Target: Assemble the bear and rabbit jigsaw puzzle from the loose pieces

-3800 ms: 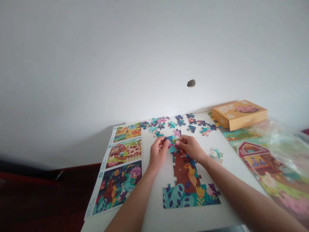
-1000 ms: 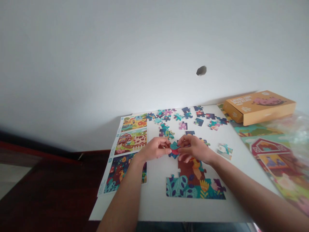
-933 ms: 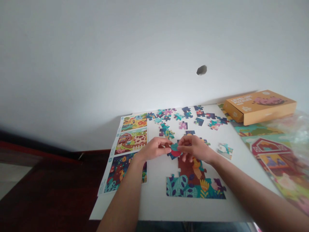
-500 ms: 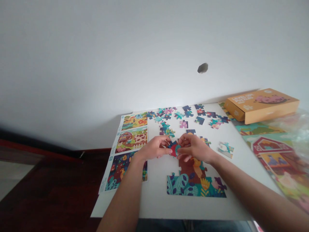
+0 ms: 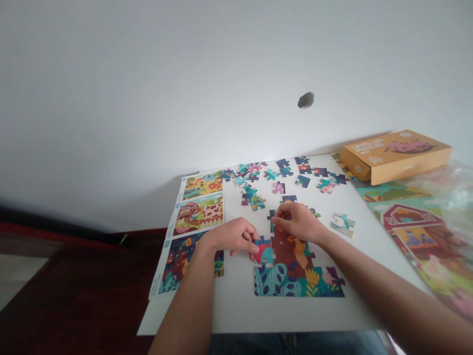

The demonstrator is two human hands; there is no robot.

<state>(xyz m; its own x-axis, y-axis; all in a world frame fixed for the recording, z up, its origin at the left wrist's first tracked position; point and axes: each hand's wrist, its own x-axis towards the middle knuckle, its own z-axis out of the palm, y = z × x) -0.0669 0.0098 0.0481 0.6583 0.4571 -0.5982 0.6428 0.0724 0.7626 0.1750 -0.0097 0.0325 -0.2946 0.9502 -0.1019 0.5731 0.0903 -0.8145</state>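
A partly assembled jungle puzzle (image 5: 298, 282) lies on the white table (image 5: 236, 305) in front of me. My left hand (image 5: 232, 236) has its fingers curled and pinches a red-and-teal puzzle piece (image 5: 263, 252), holding it against the left edge of the assembled part. My right hand (image 5: 298, 223) rests with bent fingers on the top of the brown tree-trunk section, fingertips pressing near a dark blue piece (image 5: 272, 217). Several loose pieces (image 5: 281, 178) are scattered behind my hands.
A reference sheet with three pictures (image 5: 194, 227) lies at the left. A single pale piece (image 5: 342, 224) sits to the right. An orange puzzle box (image 5: 395, 155) stands at the back right on a finished farm puzzle (image 5: 414, 231) under plastic. The table's front edge is close.
My left hand has carried the red-and-teal piece down from between both hands to the puzzle's left edge. My right hand has let go and settled on the top of the trunk section.
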